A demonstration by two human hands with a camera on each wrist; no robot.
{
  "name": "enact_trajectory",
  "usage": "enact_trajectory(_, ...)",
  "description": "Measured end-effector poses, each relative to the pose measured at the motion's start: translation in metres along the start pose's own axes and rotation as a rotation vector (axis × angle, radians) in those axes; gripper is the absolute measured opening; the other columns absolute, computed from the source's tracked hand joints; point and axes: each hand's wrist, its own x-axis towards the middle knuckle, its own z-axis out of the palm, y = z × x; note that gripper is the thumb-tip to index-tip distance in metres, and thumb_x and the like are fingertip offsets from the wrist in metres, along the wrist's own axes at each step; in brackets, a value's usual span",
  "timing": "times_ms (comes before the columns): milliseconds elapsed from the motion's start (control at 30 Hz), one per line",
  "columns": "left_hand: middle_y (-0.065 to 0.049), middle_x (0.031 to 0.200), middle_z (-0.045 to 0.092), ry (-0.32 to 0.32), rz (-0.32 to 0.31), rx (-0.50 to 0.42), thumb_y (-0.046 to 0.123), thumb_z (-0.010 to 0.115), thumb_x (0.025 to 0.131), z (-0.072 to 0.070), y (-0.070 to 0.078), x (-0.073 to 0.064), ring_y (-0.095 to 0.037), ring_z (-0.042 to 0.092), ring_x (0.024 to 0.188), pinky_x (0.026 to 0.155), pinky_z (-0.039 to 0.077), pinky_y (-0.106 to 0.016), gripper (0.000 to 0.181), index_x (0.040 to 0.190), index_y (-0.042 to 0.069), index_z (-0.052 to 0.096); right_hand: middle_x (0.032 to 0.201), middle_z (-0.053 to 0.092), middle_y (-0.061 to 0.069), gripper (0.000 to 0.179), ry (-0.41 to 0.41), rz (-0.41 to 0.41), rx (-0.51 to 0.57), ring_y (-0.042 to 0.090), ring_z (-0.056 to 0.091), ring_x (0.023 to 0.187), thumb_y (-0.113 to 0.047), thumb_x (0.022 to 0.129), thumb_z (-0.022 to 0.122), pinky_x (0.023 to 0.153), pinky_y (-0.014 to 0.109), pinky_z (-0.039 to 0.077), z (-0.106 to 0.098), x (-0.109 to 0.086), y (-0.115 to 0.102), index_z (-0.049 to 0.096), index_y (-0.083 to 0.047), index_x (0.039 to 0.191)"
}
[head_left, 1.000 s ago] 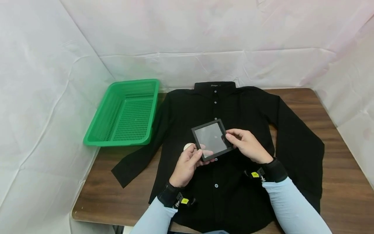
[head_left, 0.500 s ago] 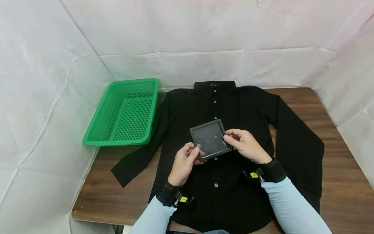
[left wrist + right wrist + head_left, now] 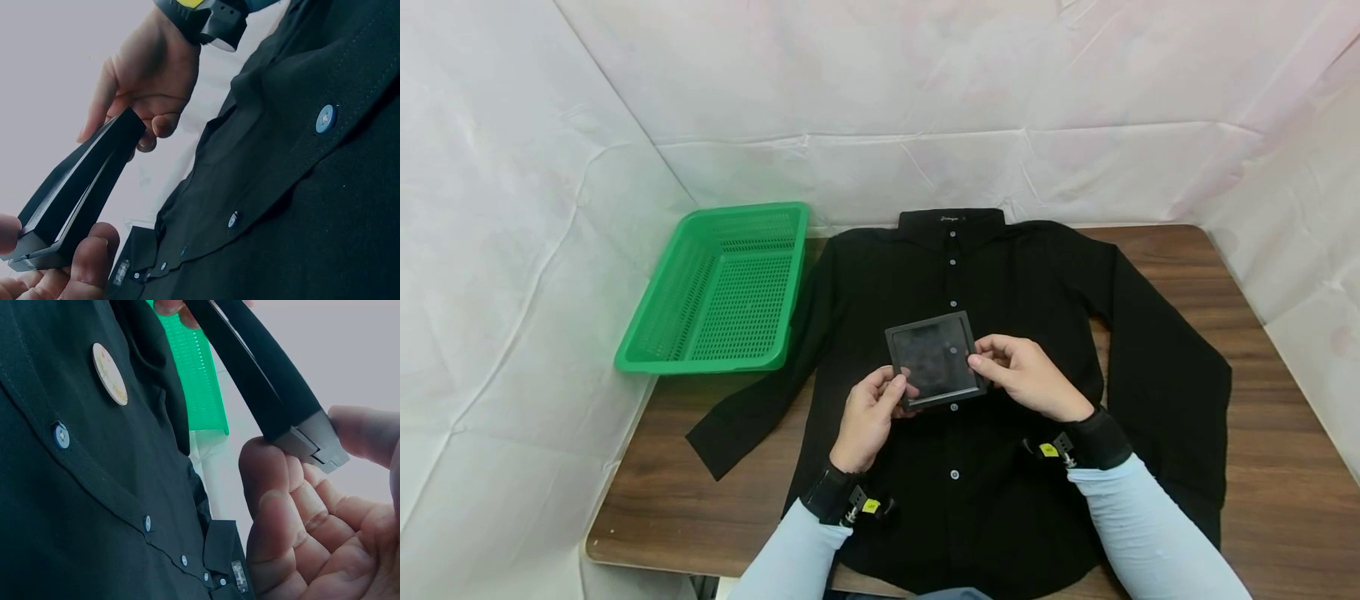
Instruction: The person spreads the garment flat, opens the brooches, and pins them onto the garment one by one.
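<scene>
Both hands hold a square black display case (image 3: 932, 358) with a clear window above the shirt; a shirt button shows through the pane. My left hand (image 3: 865, 421) pinches its lower left corner, thumb on top and fingers beneath. At the right edge my right hand (image 3: 1030, 379) pinches it between thumb and fingers. Edge-on in the left wrist view, the case (image 3: 81, 187) shows two black frame halves with a thin gap between them. In the right wrist view its corner joint (image 3: 312, 450) sits at the right fingertips. The long-sleeved black shirt (image 3: 992, 508) lies spread out below.
A round, light-coloured badge (image 3: 110, 374) lies on the shirt, hidden in the head view. An open green plastic basket (image 3: 752, 283) stands at the back left, by one sleeve. Shirt and basket are on a brown wooden table (image 3: 685, 517), with white sheeting (image 3: 925, 75) behind.
The case has tipped so its pane went from bright glare to dark, and it has turned slightly. The right hand has shifted slightly left. The badge has dropped out of sight in the head view.
</scene>
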Motion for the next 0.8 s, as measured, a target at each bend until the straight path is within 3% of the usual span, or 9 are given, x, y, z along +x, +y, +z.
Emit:
enact_trajectory(167,-0.028,0.097,0.065,0.01,0.037,0.04,0.013,0.047,0.103,0.004,0.016,-0.006,-0.038,0.065,0.08,0.077,0.056,-0.041,0.03,0.119,-0.01,0.056,0.087,0.066,0.01,0.019,-0.005,0.001,-0.014,0.036,0.061,0.073,-0.012,0.098,0.057,0.063,0.029,0.051,0.0,-0.002,-0.007,0.062,0.003,0.109)
enact_trajectory(233,-0.027,0.095,0.066,0.019,0.054,0.058,0.012,0.047,0.102,0.004,0.016,-0.007,-0.035,0.065,0.078,0.075,0.056,-0.039,0.029,0.118,-0.01,0.056,0.087,0.066,0.01,0.019,-0.01,-0.001,-0.012,0.036,0.061,0.074,-0.012,0.098,0.057,0.063,0.029,0.051,0.0,-0.002,-0.008,0.062,0.003,0.109)
enact_trajectory(400,-0.025,0.093,0.067,0.031,0.071,0.081,0.011,0.048,0.102,0.004,0.014,-0.006,-0.032,0.064,0.074,0.073,0.057,-0.037,0.026,0.116,-0.009,0.058,0.089,0.067,0.01,0.019,-0.017,0.002,-0.006,0.036,0.061,0.076,-0.011,0.097,0.057,0.064,0.029,0.051,0.0,-0.001,-0.007,0.062,0.003,0.109)
enact_trajectory(667,-0.028,0.094,0.066,0.023,0.064,0.071,0.008,0.046,0.102,0.005,0.012,-0.005,-0.04,0.065,0.078,0.073,0.056,-0.041,0.025,0.116,-0.01,0.057,0.09,0.067,0.007,0.022,-0.004,0.006,0.002,0.025,0.062,0.073,-0.021,0.098,0.058,0.063,0.03,0.051,0.003,0.005,0.027,0.063,-0.004,0.11)
enact_trajectory(800,-0.024,0.096,0.067,0.045,0.06,0.075,0.012,0.047,0.102,0.003,-0.002,-0.002,-0.039,0.065,0.078,0.073,0.056,-0.039,0.027,0.118,-0.007,0.057,0.091,0.067,0.004,0.027,-0.004,-0.011,-0.005,0.02,0.062,0.072,-0.029,0.097,0.06,0.063,0.03,0.052,0.005,0.005,0.032,0.062,-0.007,0.112)
